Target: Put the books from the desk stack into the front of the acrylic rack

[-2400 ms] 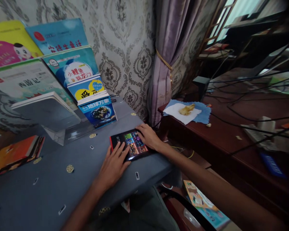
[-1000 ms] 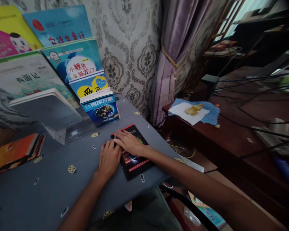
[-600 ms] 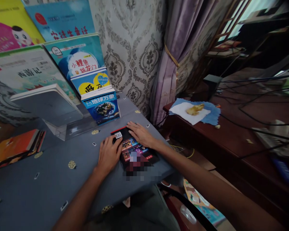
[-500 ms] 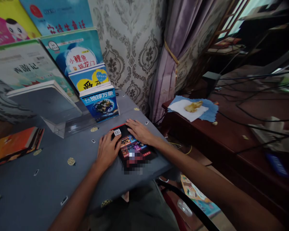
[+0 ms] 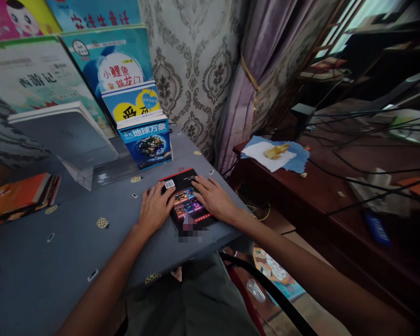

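Laying the left hand (image 5: 156, 208) over the left edge of the black book (image 5: 188, 201), with fingers a little spread and the thumb on the cover, just below the barcode label (image 5: 169, 184). Resting the right hand (image 5: 217, 199) across the opposite edge, with fingers loosely spread and stretched onto the cover; pinching nothing visible with either. Now placing that right hand lower than a moment ago, no longer covering the top right corner, and so baring small white lettering (image 5: 188, 178) there. Leaving the book flanked on both sides, seemingly being steadied and not lifted. Keeping it flat on the grey tabletop (image 5: 73, 252), near the right-hand edge, with the lower cover partly pixelated. Leaving the blue earth-cover book (image 5: 149, 145) standing apart beyond, and the orange books (image 5: 17, 193) lying well off to the left
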Action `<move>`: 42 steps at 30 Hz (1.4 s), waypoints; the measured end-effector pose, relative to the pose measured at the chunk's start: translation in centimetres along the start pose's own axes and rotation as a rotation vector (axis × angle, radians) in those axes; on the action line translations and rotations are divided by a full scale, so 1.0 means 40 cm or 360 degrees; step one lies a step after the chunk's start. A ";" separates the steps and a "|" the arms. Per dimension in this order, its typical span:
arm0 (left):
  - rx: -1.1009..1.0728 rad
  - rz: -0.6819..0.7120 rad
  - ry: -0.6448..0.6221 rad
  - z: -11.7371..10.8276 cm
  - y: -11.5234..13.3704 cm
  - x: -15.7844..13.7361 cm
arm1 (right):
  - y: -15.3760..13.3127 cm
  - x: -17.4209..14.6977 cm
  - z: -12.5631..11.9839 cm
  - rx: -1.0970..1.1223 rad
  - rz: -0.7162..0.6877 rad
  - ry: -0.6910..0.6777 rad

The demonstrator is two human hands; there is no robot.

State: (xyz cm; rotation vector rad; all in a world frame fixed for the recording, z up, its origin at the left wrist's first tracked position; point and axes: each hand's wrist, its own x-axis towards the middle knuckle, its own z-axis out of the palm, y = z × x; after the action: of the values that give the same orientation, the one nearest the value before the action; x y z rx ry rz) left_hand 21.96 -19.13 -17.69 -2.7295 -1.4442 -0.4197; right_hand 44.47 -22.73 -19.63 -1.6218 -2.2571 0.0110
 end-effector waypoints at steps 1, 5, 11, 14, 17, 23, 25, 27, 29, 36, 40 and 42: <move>-0.0007 0.0001 -0.0001 0.001 0.000 0.000 | -0.002 -0.016 -0.001 -0.0008 0.0003 -0.0002; -0.0072 0.0007 0.0022 0.005 -0.010 0.002 | -0.007 -0.063 -0.009 -0.0066 0.0024 -0.0033; -0.0382 0.0009 0.0088 0.009 -0.067 0.021 | -0.061 -0.044 -0.027 -0.0085 -0.0090 -0.0104; -0.0509 0.0008 0.0147 0.019 -0.092 0.028 | -0.121 -0.001 -0.016 0.0018 -0.0327 -0.0168; -0.0517 0.0030 0.0164 0.027 -0.100 0.027 | -0.173 0.040 0.004 0.0071 -0.0431 -0.0196; -0.0447 0.0063 0.0215 0.035 -0.096 0.022 | -0.189 0.030 0.023 0.0060 -0.0507 -0.0167; -0.0444 0.0069 0.0243 0.038 -0.095 0.022 | -0.184 0.001 0.020 0.0053 -0.0551 -0.0170; -0.0437 0.0077 0.0254 0.041 -0.096 0.022 | -0.183 -0.031 0.014 0.0052 -0.0574 -0.0186; -0.0431 0.0086 0.0253 0.043 -0.095 0.022 | -0.183 -0.058 0.005 0.0056 -0.0579 -0.0197; -0.0495 0.0075 0.0279 0.050 -0.097 0.018 | -0.173 -0.088 -0.017 0.0162 -0.0628 -0.0232; -0.0568 0.0070 0.0291 0.054 -0.101 0.013 | -0.164 -0.088 -0.024 0.0265 -0.0629 -0.0213; -0.0598 0.0058 0.0293 0.055 -0.102 0.012 | -0.161 -0.088 -0.030 0.0309 -0.0632 -0.0221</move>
State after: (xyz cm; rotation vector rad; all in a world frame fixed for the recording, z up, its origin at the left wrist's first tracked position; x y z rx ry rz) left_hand 19.37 -16.08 -20.10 -2.8843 -1.3865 -1.0053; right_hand 39.89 -28.42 -18.12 -1.0874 -2.5553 0.2398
